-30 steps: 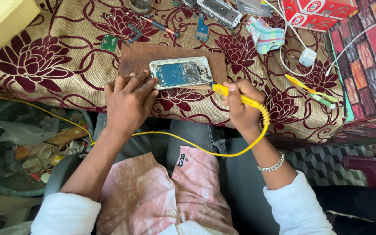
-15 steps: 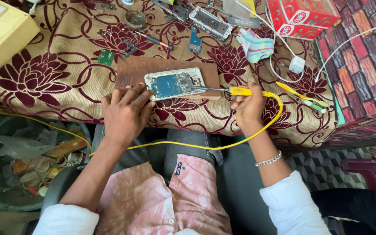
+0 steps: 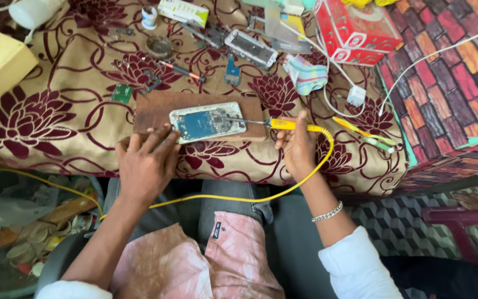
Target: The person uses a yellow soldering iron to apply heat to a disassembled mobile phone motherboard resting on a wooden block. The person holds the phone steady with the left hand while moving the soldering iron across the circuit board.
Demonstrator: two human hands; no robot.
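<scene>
Right hand (image 3: 297,145) closed around yellow soldering iron (image 3: 283,124), tip touching the opened phone (image 3: 208,121) on the brown board (image 3: 153,108). Left hand (image 3: 147,160) half open, fingertips (image 3: 164,133) steadying the phone's left end. Beyond the board: green chip (image 3: 121,93), red box (image 3: 355,30). Yellow cord (image 3: 233,197) crossing lap.

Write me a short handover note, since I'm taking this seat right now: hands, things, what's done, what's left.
Left hand: fingertips steady the near-left corner of the opened phone with bare blue-grey insides, which lies on the brown wooden board.
Right hand: grips the yellow-handled corded soldering iron, its metal tip resting on the phone's right side.
Done: phone is open, insides exposed.
Left: work at the tip; whether a joint is finished cannot be seen. A second opened phone lies farther back.
</scene>
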